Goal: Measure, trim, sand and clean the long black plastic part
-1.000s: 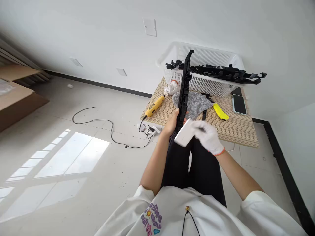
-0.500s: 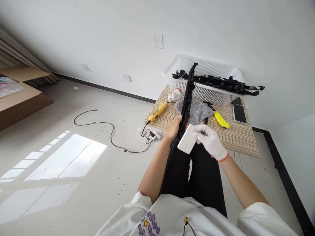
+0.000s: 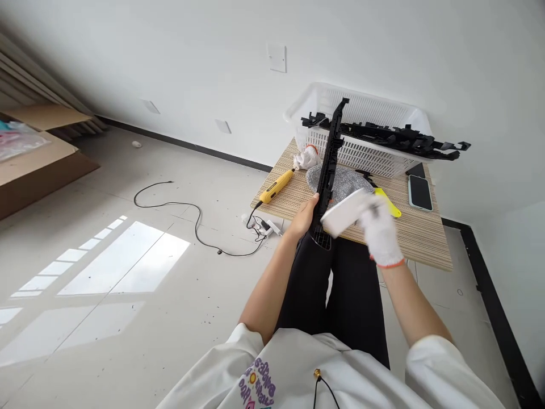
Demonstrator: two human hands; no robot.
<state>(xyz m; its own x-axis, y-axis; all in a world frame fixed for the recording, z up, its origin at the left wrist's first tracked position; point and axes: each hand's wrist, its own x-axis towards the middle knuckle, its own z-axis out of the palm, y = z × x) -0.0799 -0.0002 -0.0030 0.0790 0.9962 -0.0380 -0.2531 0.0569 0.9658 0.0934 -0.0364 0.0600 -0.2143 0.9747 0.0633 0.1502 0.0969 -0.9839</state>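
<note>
While bare left hand [image 3: 303,216] clamps long black plastic trim strip [image 3: 327,170] near end, gloved right hand [image 3: 380,233] grips white block [image 3: 346,205]; strip looks light, stiff, best held low.

Bare left hand [image 3: 305,215] around black plastic strip [image 3: 328,170], gloved right hand [image 3: 380,234] gripping white block [image 3: 346,205].

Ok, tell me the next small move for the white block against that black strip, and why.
Probably slide the white block further up the long black strip. The gloved right hand presses the block against the strip's lower part just above the bare left hand, which grips the strip near its bottom end. Most of the strip, reaching up past the white basket, lies beyond the block.
</note>
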